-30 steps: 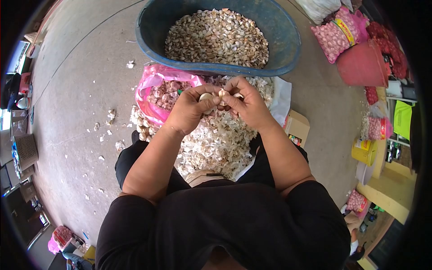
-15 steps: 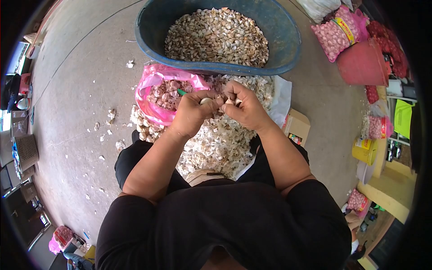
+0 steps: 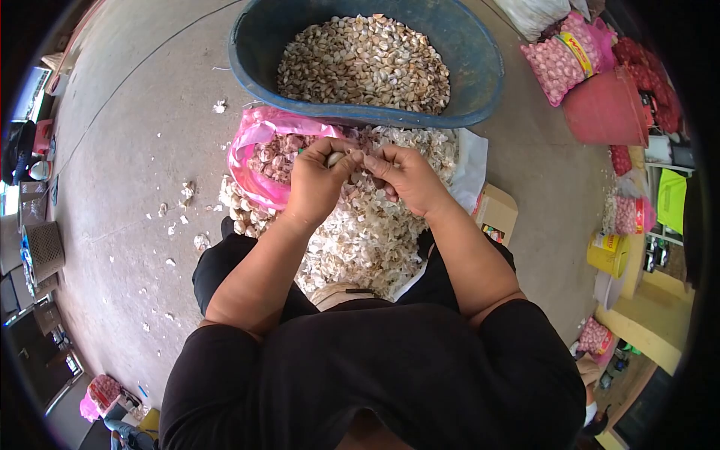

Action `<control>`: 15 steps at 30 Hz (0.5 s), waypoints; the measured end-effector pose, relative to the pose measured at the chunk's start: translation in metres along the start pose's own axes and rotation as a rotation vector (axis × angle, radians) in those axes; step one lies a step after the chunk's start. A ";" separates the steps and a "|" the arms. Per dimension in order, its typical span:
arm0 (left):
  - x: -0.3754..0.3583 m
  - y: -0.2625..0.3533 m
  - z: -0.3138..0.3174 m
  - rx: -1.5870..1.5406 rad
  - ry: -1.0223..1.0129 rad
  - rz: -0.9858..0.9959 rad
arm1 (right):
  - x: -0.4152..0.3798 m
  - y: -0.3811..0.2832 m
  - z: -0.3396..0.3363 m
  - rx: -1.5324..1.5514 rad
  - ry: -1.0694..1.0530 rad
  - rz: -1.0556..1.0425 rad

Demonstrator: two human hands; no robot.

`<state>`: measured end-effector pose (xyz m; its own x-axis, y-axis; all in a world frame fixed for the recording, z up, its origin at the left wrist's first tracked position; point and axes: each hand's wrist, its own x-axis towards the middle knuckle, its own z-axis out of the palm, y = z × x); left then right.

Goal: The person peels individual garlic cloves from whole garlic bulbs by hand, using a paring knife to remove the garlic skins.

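Note:
My left hand (image 3: 316, 176) is closed, with a pale garlic clove (image 3: 335, 159) showing between its curled fingers and thumb. Its fingertips meet those of my right hand (image 3: 411, 178), which is pinched on a bit of garlic mostly hidden by the fingers. Under both hands spreads a heap of papery garlic skins (image 3: 364, 244). Close to my left hand is an open pink plastic bag (image 3: 238, 150) of garlic bulbs, and more whole bulbs (image 3: 244, 212) lie just below it.
Ahead stands a large blue tub (image 3: 480, 90) with loose cloves (image 3: 364, 64) inside. A cardboard box (image 3: 496, 210) sits to the right of the heap. Farther right are a red bucket (image 3: 606, 109), pink net bags (image 3: 555, 66) and a yellow pail (image 3: 607, 251). Skin scraps dot the concrete floor (image 3: 120, 195).
The right fingers have rolled inward, and the cloves that showed in them are now mostly covered. The left hand has shifted slightly upward and still has its clove.

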<state>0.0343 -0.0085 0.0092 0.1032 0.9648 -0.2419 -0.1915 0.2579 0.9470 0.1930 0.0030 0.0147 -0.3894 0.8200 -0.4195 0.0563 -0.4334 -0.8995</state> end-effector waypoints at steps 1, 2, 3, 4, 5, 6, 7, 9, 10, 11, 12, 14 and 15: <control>0.000 0.000 0.001 0.036 0.004 0.010 | 0.000 -0.001 0.004 -0.047 0.004 -0.069; 0.000 0.001 0.000 0.074 -0.022 0.042 | 0.000 -0.001 0.004 -0.044 -0.003 -0.049; 0.000 0.001 0.000 0.112 -0.047 0.074 | -0.001 -0.001 0.004 -0.041 -0.010 -0.030; 0.001 0.001 -0.001 0.150 -0.074 0.106 | -0.002 -0.001 0.004 -0.038 -0.016 -0.010; 0.000 0.003 -0.001 0.122 -0.082 0.074 | -0.003 0.000 0.004 0.017 -0.021 -0.019; 0.000 0.007 -0.002 0.095 -0.090 0.041 | -0.004 0.002 0.005 0.072 -0.026 -0.028; -0.001 0.009 -0.003 0.067 -0.097 0.008 | -0.005 0.003 0.005 0.126 -0.031 -0.037; -0.001 0.005 -0.003 -0.186 -0.105 -0.070 | -0.007 -0.002 0.007 0.201 -0.033 -0.074; -0.001 0.004 -0.003 -0.312 -0.109 -0.110 | -0.008 -0.004 0.007 0.239 -0.033 -0.091; -0.001 0.004 -0.003 -0.351 -0.100 -0.149 | -0.008 -0.005 0.003 0.148 -0.056 -0.080; -0.001 0.004 -0.003 -0.388 -0.090 -0.188 | -0.005 -0.006 -0.006 0.057 -0.078 -0.069; 0.001 0.005 -0.005 -0.410 -0.062 -0.241 | -0.001 -0.001 -0.021 -0.357 -0.002 -0.198; 0.001 0.006 -0.006 -0.395 -0.045 -0.257 | 0.002 0.007 -0.024 -0.679 0.099 -0.338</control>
<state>0.0278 -0.0052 0.0138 0.2359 0.8664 -0.4401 -0.5101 0.4958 0.7028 0.2150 0.0111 0.0046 -0.4034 0.9107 -0.0883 0.5140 0.1457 -0.8453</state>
